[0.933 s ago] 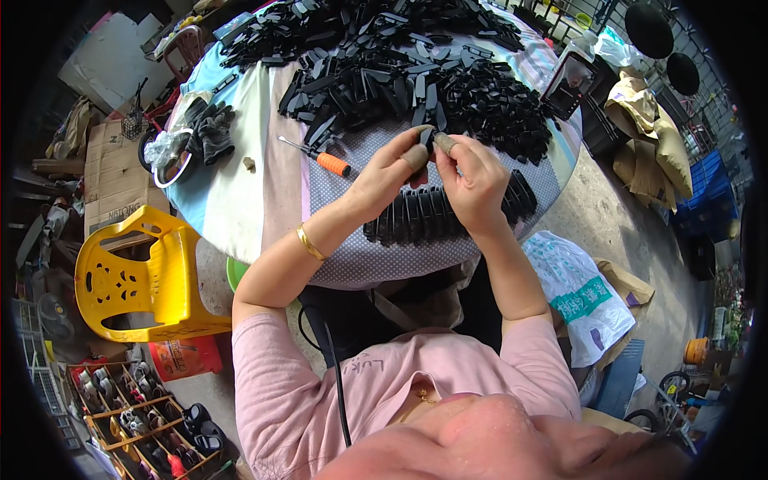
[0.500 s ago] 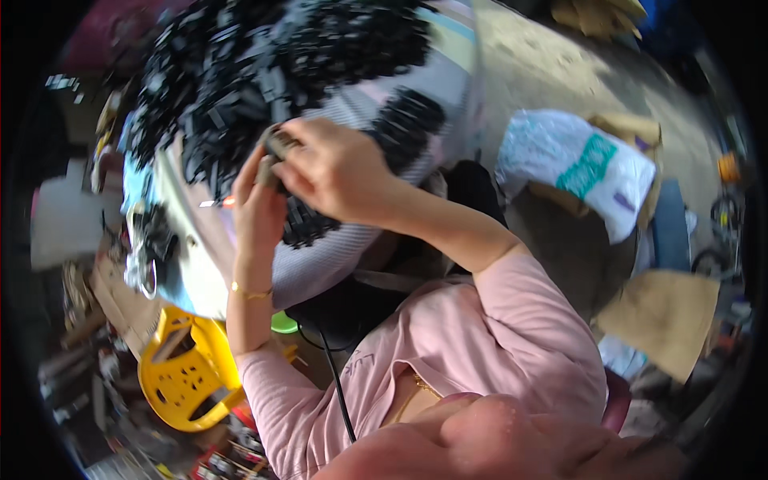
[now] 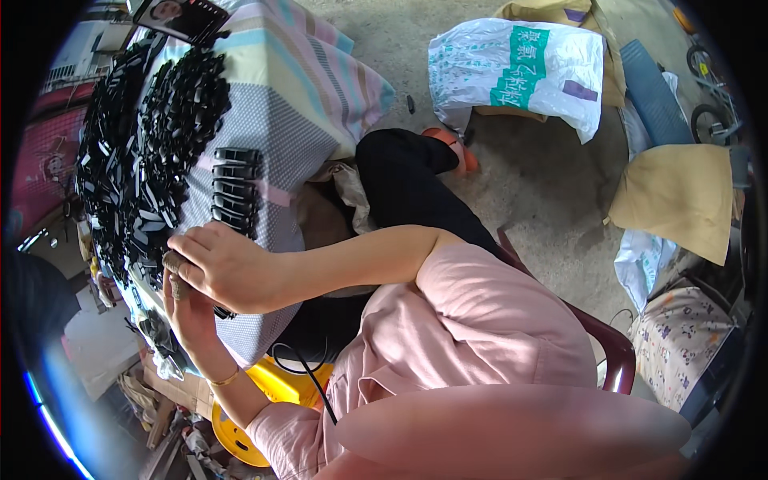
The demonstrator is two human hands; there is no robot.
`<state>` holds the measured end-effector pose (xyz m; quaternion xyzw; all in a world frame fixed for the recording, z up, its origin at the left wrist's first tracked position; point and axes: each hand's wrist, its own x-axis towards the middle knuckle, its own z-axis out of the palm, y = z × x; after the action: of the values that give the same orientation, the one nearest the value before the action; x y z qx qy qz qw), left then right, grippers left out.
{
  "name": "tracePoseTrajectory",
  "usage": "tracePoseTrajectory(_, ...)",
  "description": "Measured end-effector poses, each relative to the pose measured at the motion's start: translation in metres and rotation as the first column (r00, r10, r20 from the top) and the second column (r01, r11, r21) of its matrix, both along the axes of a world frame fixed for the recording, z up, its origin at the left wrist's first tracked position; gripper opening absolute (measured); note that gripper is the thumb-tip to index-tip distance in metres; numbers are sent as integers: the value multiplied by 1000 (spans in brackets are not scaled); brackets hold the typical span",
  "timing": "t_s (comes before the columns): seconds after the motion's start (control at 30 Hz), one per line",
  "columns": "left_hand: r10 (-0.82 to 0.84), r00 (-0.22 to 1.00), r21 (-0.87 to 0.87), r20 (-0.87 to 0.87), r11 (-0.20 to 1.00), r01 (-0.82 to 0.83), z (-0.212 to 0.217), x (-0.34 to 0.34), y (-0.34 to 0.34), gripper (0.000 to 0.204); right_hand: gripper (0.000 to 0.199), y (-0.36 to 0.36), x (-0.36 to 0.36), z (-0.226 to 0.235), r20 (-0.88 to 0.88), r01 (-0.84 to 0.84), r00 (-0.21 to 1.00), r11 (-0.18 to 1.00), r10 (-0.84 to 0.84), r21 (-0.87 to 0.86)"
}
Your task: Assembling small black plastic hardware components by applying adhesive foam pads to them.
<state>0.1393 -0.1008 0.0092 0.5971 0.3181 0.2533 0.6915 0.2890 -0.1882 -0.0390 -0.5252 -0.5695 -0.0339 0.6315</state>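
My right hand [image 3: 228,268] and my left hand [image 3: 188,316] are pressed together over the near edge of the round table [image 3: 320,104]. My right hand lies on top of the left, with the fingertips meeting at the left. Between them they pinch a small dark part, almost wholly hidden by the fingers. A big heap of black plastic parts [image 3: 120,168] covers the table just beyond my hands. A neat row of black parts [image 3: 234,192] lies on the checked cloth right above my right hand. My left wrist wears a gold bracelet [image 3: 226,378].
A yellow plastic stool [image 3: 272,392] stands below the table by my left elbow. On the concrete floor to the right are a white sack with green print [image 3: 520,68], a tan bag [image 3: 680,200] and a flowered cloth [image 3: 680,344]. I sit on a dark red chair [image 3: 616,356].
The view has swung far to the right, so the table now sits at the left and the floor fills the right. My hands stay together on the small part.
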Motion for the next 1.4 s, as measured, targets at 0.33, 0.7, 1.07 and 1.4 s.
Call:
tracePoseTrajectory(0.33,178,978,45,105,982,-184,16,-24,-10,38,40,-25,22,2,-170,-390,899,914,405,116)
tracePoseTrajectory(0.7,590,759,432,-276,781,-451,-32,-120,-15,32,11,-13,34,-8,-158,-319,938,947,308,-49)
tracePoseTrajectory(1.07,554,705,622,-444,756,-203,-32,-90,-17,31,9,12,43,9,82,-261,958,954,275,-150)
tracePoseTrajectory(1.4,650,661,817,-376,568,-94,-13,-102,26,21,24,125,48,24,629,24,685,851,368,-524)
